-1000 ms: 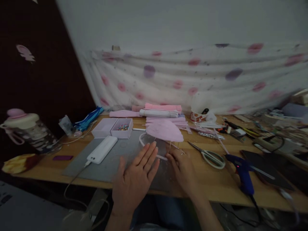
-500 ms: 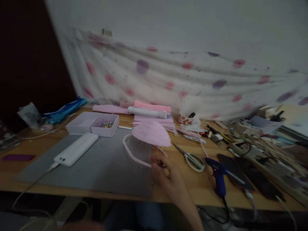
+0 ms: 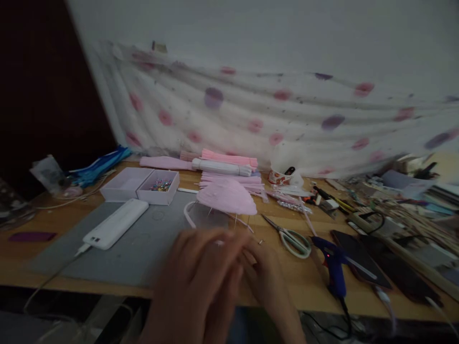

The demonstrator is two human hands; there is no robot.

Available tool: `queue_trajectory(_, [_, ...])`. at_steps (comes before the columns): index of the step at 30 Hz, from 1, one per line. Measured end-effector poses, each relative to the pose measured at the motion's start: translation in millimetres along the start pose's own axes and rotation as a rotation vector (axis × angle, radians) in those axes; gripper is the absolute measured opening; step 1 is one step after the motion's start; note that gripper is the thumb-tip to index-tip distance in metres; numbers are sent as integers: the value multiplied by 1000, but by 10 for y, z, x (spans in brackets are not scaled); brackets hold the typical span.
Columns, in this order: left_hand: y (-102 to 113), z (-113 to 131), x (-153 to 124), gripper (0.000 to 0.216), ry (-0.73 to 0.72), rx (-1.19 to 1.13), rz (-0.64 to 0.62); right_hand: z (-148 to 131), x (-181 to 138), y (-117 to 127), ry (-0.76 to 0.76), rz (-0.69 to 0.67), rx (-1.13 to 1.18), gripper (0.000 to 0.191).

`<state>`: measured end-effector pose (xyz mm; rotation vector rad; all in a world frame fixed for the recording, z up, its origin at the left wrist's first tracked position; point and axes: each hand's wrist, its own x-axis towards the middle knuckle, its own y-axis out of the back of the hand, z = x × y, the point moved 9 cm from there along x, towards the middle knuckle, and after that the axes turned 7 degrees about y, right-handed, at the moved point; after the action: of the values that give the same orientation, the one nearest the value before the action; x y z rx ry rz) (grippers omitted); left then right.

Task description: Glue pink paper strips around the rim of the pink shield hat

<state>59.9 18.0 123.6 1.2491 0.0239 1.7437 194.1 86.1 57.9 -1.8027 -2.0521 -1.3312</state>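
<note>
A pale pink, ribbed dome [image 3: 226, 197], seemingly made of pipe cleaners, sits at the middle of the table with thin pins sticking down beneath its edge. From its left side a pink pipe cleaner [image 3: 189, 214] curves toward me and disappears behind my fingers. My right hand [image 3: 267, 274] is closed in a pinch near the front of the dome, where the pipe cleaner runs. Against it, my left hand [image 3: 201, 282] is bent with fingertips meeting the right ones. It is blurred, and what lies between its fingers is mostly hidden.
Left are a white power bank [image 3: 116, 224] on a grey mat [image 3: 107, 260] and a lilac box [image 3: 158, 195] holding colourful pins. Scissors [image 3: 292, 241], a blue glue gun [image 3: 333, 267] and a dark phone [image 3: 353, 253] lie right. Pipe cleaner bundles [image 3: 222, 167] lie behind.
My left hand has come up from the bottom edge to meet my right hand, covering the pipe cleaner's front part. The dome stays in about the same place.
</note>
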Motion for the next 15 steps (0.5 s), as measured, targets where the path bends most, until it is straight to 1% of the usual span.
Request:
queue_trajectory(1, [-126,-11,52,39,-69,74,-58,-12,1,-5,26,10,-7,16])
queue_trajectory(2, [-229,-67,99,41,-92,173,-66,-30,3,-9,57,24,-19,17])
queue_trajectory(3, [-329,-138,135,43,-95,257,-66,-49,4,-15,88,35,-34,19])
queue_trajectory(5, [-525,-240,152,45,-114,345,-89,-73,8,-33,129,52,-60,25])
queue_trajectory(7, [-647,-323,130,45,-97,404,-109,-64,11,-59,134,52,-63,28])
queue_trajectory(10, [-693,-338,78,45,-99,447,-120,-34,4,-84,128,52,-44,28])
queue_trajectory(15, [-655,-349,78,40,-85,450,-118,-1,-12,-110,111,28,-15,27])
